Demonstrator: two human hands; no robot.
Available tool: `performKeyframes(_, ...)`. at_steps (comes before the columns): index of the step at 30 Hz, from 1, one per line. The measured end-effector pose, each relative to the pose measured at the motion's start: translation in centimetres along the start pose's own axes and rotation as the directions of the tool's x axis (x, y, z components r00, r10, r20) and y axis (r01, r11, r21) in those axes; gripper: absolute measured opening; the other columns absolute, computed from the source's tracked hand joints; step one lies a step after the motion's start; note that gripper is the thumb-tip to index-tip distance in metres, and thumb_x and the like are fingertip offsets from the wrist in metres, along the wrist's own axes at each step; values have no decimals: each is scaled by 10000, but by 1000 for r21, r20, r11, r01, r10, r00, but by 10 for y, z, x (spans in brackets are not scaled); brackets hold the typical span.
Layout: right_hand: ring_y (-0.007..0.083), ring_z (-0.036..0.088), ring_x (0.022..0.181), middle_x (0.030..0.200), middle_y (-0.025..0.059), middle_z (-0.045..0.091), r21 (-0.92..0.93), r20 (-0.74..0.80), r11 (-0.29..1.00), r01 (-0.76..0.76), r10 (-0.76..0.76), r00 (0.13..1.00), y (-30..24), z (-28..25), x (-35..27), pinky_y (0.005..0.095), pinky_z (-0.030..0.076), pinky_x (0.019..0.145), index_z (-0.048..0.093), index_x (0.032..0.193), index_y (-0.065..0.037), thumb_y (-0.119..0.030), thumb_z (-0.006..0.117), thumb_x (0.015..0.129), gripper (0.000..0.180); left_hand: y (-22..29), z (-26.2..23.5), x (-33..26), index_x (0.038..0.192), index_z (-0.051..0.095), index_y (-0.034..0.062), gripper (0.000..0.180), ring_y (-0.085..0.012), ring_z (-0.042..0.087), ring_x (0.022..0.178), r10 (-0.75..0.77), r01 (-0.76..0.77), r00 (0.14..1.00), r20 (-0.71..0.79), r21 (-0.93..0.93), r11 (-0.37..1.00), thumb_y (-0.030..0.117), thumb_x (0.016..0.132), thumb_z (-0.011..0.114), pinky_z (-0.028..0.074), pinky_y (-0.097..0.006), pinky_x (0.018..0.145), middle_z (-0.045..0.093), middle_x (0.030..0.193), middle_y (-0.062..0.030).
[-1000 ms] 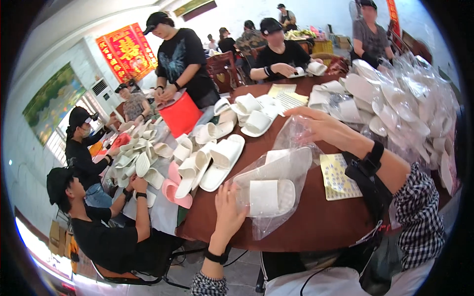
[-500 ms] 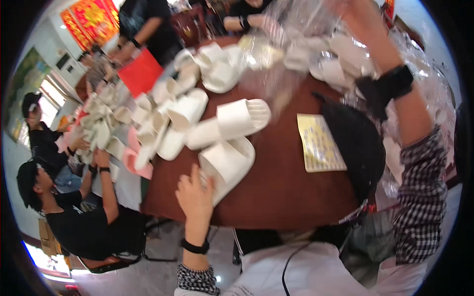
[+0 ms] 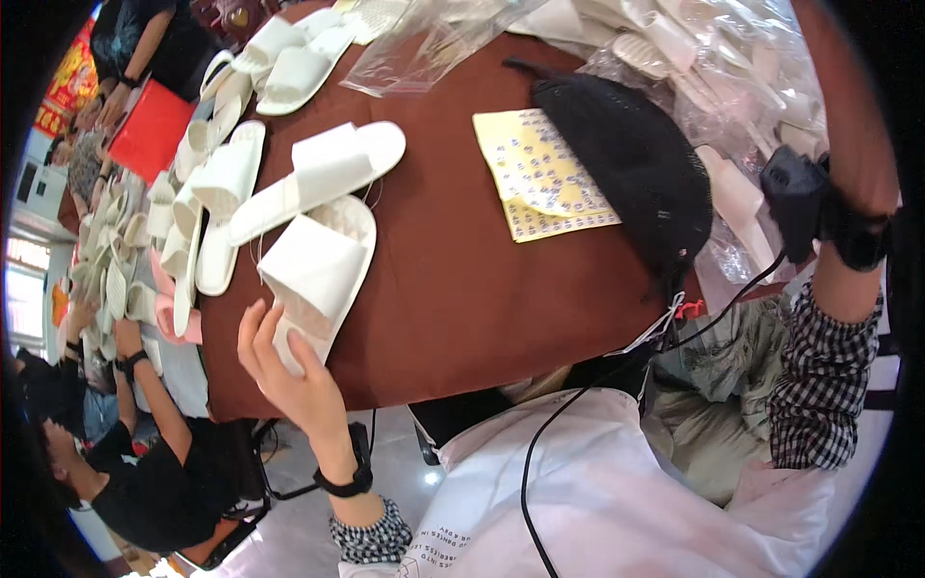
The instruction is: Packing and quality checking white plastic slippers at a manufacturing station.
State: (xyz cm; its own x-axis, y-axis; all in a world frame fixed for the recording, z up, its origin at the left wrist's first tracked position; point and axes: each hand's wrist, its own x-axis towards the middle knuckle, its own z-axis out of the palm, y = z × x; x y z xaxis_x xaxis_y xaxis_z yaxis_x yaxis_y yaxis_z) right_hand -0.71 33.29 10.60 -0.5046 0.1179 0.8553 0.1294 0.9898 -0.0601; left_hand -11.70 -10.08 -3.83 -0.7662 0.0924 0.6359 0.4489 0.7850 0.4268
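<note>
You are resting your left hand (image 3: 294,380), fingers apart, at the heel of the nearest white slide slipper (image 3: 313,265), on the brown table (image 3: 434,279)'s left side, perhaps for steadying it, while your unseen right hand's fingers I cannot tell.

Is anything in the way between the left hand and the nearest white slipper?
Nothing visible: the left hand is already at the near end of the nearest white slipper. The neighbouring slipper lies beyond it, away from the hand.
</note>
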Motion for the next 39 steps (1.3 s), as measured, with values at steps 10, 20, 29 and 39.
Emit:
performKeyframes(10,320,444,1356,1531,180,363,89,-177,982,-167,181,967,-62,-59,-62,433,388,1093,350,1484,4,-322,471,1037,567,136,-1,-25,1372,490,-1,411,-212,625,1066,228,260,876,425,-814,518,113,981,545,506,-352,940,631,1241,-138)
performKeyframes(20,476,244,1443,1576,309,219,89,214,990,-110,89,973,-128,-51,-202,560,284,1148,281,1539,33,-321,611,1000,725,224,31,-71,1497,444,117,597,-404,493,1266,296,716,697,653,-612,-335,262,950,633,404,-509,1070,517,1365,-226)
performKeyframes(29,426,316,1409,1590,275,157,233,356,923,-306,212,910,-110,-76,-242,476,324,1147,319,1534,-5,-294,619,1000,677,208,61,-87,1578,298,158,555,-75,533,1018,416,774,614,671,-614,-154,104,1055,472,464,-260,931,442,1475,-52)
performKeyframes(39,275,376,1383,1556,44,365,762,186,33,-647,946,267,103,-56,-262,483,355,1059,402,1509,-226,-449,481,989,571,201,54,-78,1497,421,64,463,-112,554,994,431,713,630,646,-701,8,30,1037,384,477,-253,858,405,1463,-45)
